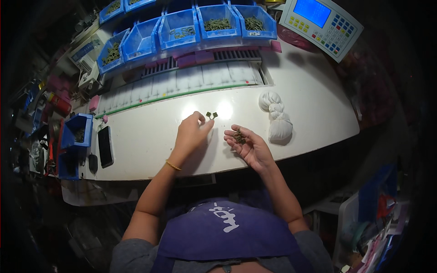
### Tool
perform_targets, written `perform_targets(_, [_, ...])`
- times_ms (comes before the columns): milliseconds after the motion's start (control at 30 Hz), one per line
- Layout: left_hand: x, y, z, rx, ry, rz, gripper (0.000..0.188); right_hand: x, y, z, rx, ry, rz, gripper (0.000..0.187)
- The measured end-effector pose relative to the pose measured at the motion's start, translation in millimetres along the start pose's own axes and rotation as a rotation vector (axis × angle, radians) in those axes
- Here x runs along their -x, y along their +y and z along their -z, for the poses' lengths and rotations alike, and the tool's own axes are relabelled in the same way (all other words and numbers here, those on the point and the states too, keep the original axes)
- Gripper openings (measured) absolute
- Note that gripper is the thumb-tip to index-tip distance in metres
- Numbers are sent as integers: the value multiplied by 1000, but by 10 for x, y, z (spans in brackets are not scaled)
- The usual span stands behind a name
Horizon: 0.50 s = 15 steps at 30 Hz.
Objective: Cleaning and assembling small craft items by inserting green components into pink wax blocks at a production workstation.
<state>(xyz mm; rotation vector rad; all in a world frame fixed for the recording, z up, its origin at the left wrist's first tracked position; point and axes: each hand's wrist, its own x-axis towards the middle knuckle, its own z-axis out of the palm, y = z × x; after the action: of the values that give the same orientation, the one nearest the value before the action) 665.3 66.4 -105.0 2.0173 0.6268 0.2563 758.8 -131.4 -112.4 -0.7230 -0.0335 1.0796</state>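
My left hand (193, 132) hovers over or rests on the white tabletop, its thumb and forefinger apart. Just beyond its thumb lie two small bronze-coloured metal pieces (215, 115) with squarish patterned heads. Whether the thumb touches one, I cannot tell. A yellow band circles the left wrist. To the right, my right hand (252, 148) is turned palm up with its fingers curled, cupping a small cluster of bronze-coloured metal pieces (239, 136). Their exact shape is too small to make out.
Blue bins (218, 28) with small metal parts line the back. Before them runs a white marked panel (182, 83) with a green edge. A knotted white cloth bundle (279, 120) lies right, a phone (105, 146) left. A keypad device (321, 25) stands at the back right.
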Motion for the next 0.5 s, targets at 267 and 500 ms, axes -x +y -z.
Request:
perform_targets(267, [-75, 8, -156, -509, 147, -235, 20, -35, -14, 2, 86, 3, -19, 38])
perform_targets(500, [366, 304, 16, -234, -49, -280, 21, -168, -49, -123, 358, -103, -68, 37])
